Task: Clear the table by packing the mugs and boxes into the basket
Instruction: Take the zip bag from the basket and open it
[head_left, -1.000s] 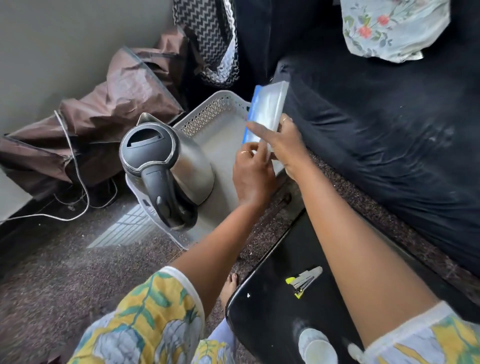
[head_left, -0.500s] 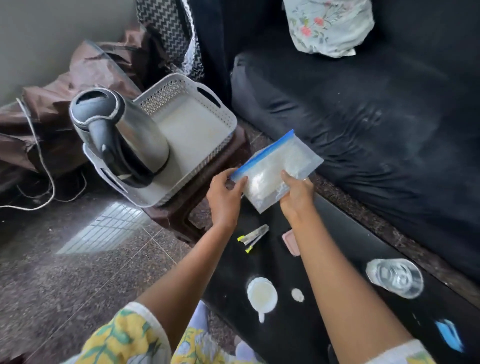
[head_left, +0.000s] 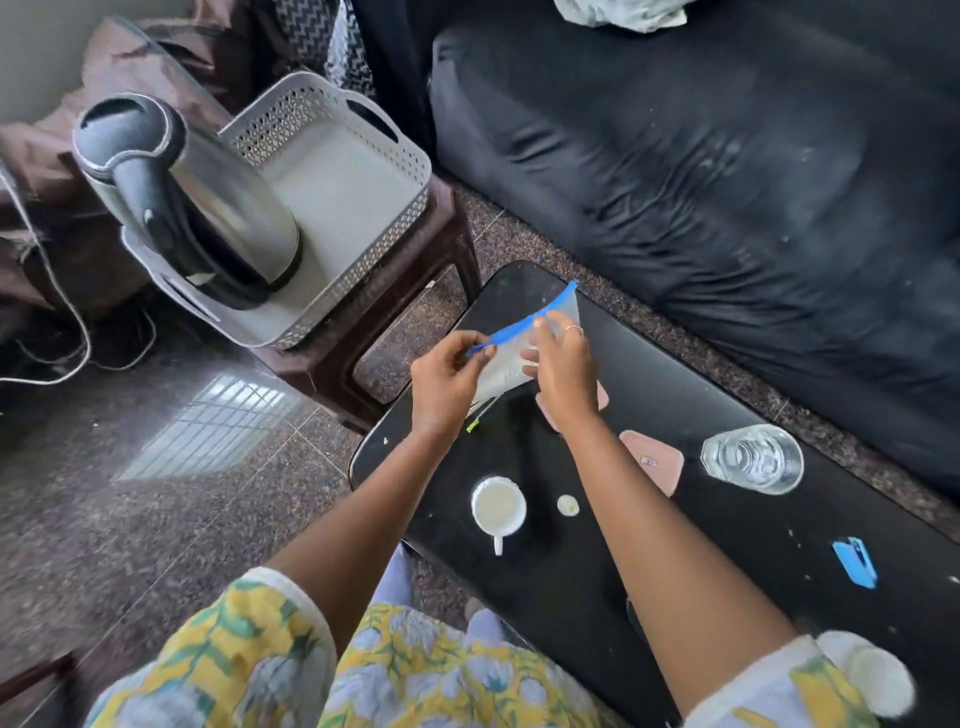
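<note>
Since half a second ago I have brought the bag (head_left: 511, 358) down from chest height to just above the near end of the black table (head_left: 727, 545), and my view has swung so the basket (head_left: 410, 156) sits further up and left. My left hand (head_left: 447, 382) pinches the bag's blue strip at its lower end, thumb and forefinger closed on it. My right hand (head_left: 563, 371) grips the same strip higher up, fingers curled over the clear plastic. The bag hangs tilted between both hands. The basket rests on a brown stool (head_left: 415, 291) beside the table, with a steel kettle (head_left: 192, 197) standing in its near corner. On the table a white mug (head_left: 497, 506) stands upright, a glass (head_left: 750, 458) further right, a pink box (head_left: 652, 460) between them.
</note>
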